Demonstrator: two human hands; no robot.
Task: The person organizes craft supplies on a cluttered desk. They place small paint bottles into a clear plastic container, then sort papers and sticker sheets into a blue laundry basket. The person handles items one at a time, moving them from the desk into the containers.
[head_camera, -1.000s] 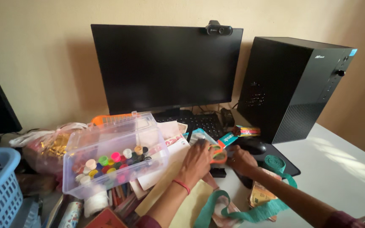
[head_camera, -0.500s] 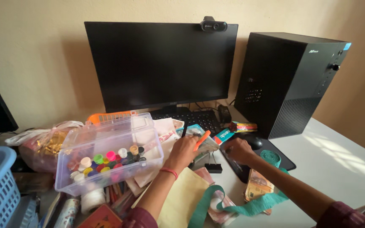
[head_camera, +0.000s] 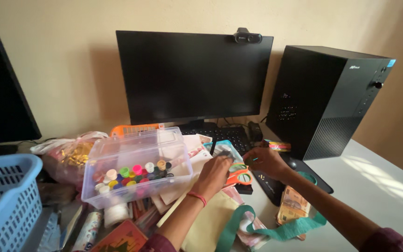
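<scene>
**poster1:** Fingers point(head_camera: 220, 163) of the left hand point(head_camera: 215, 175) are curled down onto a small blue-and-white printed packet point(head_camera: 225, 150) sitting on the paper pile, thumb tucked under. Looks like a pinch on its edge, but I honestly can't tell if they're clamped on it or just pressing. Red thread bracelet point(head_camera: 197, 198) on that wrist.

**poster2:** And the right hand point(head_camera: 267, 161)?

**poster1:** Right-hand fingers are bent in close together, tips pointing left toward the same packet, just beside the left hand. Something tiny and teal shows at the fingertips, too small to name. Can't say if they're gripping anything.

**poster2:** Scissors?

**poster1:** Pair of orange-handled scissors point(head_camera: 238, 177) lies right under both hands, touching the left one's knuckle side, on top of the papers. A black binder clip point(head_camera: 244, 189) sits just below them.

**poster2:** What's further out?

**poster1:** Left of the hands, a clear plastic lidded box point(head_camera: 136, 168) full of little coloured paint pots. Below the arms, a pale yellow sheet of paper point(head_camera: 208, 219) and a teal crepe ribbon point(head_camera: 276, 231) snaking over the white desk point(head_camera: 374, 196). Black mouse pad point(head_camera: 276, 186) under the right wrist, black keyboard point(head_camera: 225, 135) behind, then the black monitor point(head_camera: 192, 74) and black computer tower point(head_camera: 332, 98). Blue plastic basket point(head_camera: 5, 200) far left.
</scene>
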